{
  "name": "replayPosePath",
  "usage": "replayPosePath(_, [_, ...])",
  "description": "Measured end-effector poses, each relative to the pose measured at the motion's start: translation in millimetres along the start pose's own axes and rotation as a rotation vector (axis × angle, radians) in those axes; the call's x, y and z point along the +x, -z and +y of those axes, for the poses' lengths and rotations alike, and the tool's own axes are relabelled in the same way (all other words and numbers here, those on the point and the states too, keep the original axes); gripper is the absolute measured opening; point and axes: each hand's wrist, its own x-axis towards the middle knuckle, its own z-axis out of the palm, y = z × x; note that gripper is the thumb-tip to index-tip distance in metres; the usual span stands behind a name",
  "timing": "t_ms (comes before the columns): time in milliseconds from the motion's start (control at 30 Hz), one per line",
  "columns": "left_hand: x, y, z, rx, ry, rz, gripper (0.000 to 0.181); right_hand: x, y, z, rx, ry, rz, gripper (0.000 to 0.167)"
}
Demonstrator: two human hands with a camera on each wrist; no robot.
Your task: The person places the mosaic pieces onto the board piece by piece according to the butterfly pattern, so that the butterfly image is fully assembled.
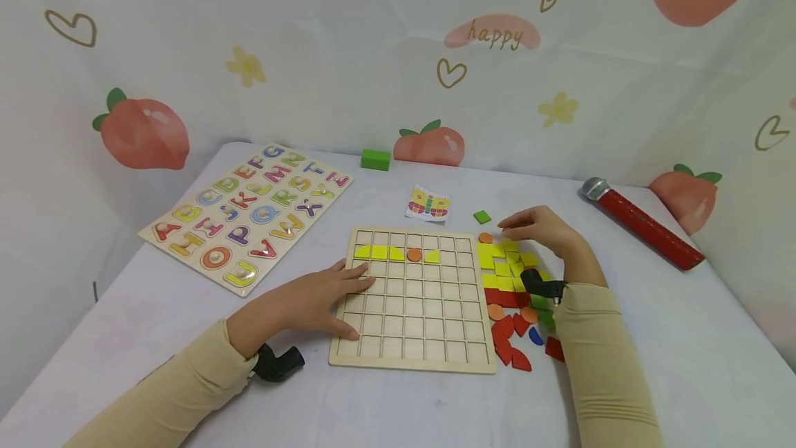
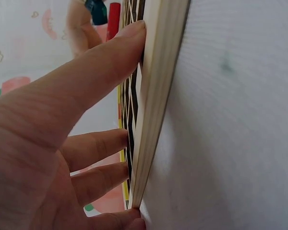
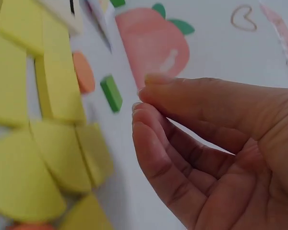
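My left hand [image 1: 317, 298] rests on the left side of the wooden grid board [image 1: 412, 369], fingers spread over its edge and thumb on the lower cells. The left wrist view shows the thumb [image 2: 101, 67] lying along the board's rim [image 2: 156, 96]. Above the yellow pieces [image 1: 487, 256] hovers my right hand [image 1: 547, 232], fingers loosely bent with thumb and index tips close together; no piece is plainly visible between them. One board row holds a yellow quarter [image 1: 362, 252], a yellow square [image 1: 379, 252], another yellow quarter [image 1: 395, 254], an orange disc [image 1: 414, 254] and a third yellow quarter [image 1: 432, 256].
A butterfly pattern card [image 1: 428, 204] lies behind the board, a green piece [image 1: 481, 216] to its right. Red pieces [image 1: 502, 337] are right of the board. Farther out are an alphabet board [image 1: 242, 282], a green block [image 1: 376, 160] and a red microphone [image 1: 647, 225].
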Motion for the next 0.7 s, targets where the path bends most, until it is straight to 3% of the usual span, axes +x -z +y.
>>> replayPosePath(233, [0.7,-0.4,-1.5,0.009,-0.005,0.003,0.085,2.1,4.2,22.0,0.026,-0.071,-0.006,0.040])
replayPosePath(700, [-0.8,-0.5,-2.4,0.011,-0.019,0.012,0.085,4.2,0.3,30.1,-0.042,0.016,-0.031,0.035])
